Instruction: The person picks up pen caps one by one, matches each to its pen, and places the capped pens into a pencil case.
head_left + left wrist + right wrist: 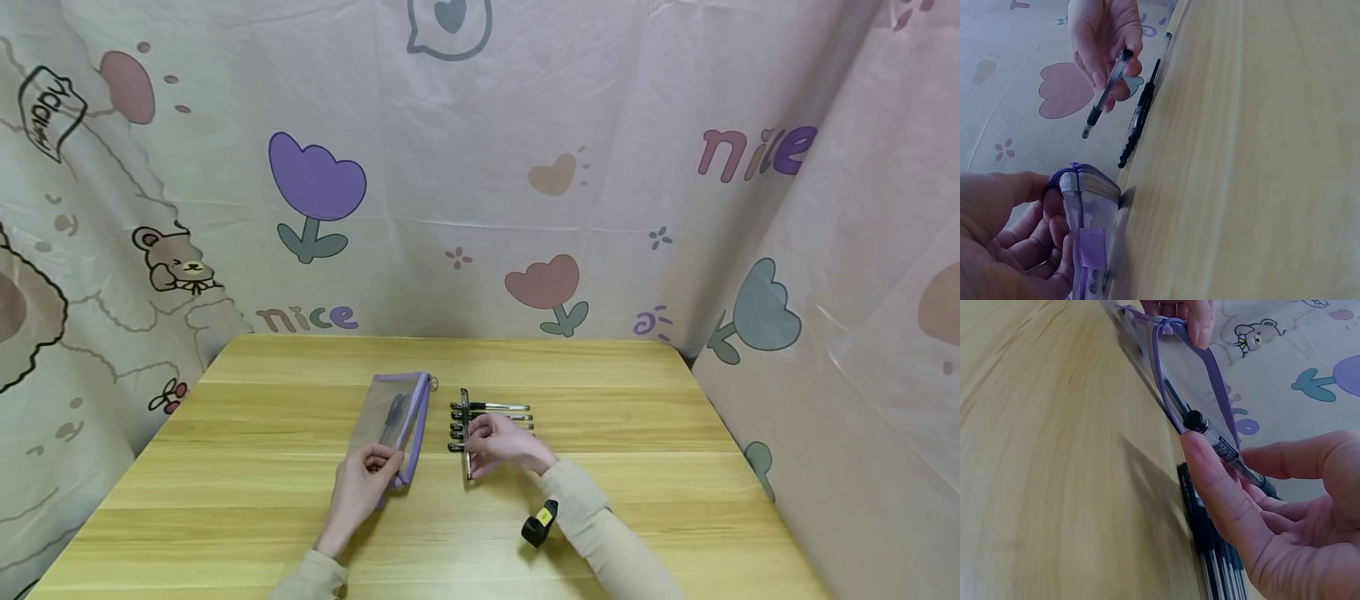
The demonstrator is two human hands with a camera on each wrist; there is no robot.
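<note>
In the head view, the left hand pinches the near edge of a clear pouch, which lies just ahead of its fingertips. Dark shapes inside suggest some pens are already in; their number cannot be told. The right hand pinches one pen, with a row of loose pens beneath and beyond its fingers, not yet inside.

In the left wrist view, thumb and forefinger grip the pouch's purple-trimmed corner; the held pen is well apart from those fingers.

In the right wrist view, thumb and fingers pinch the pen; beyond its tip the pouch gapes, and loose pens lie below the thumb.
</note>
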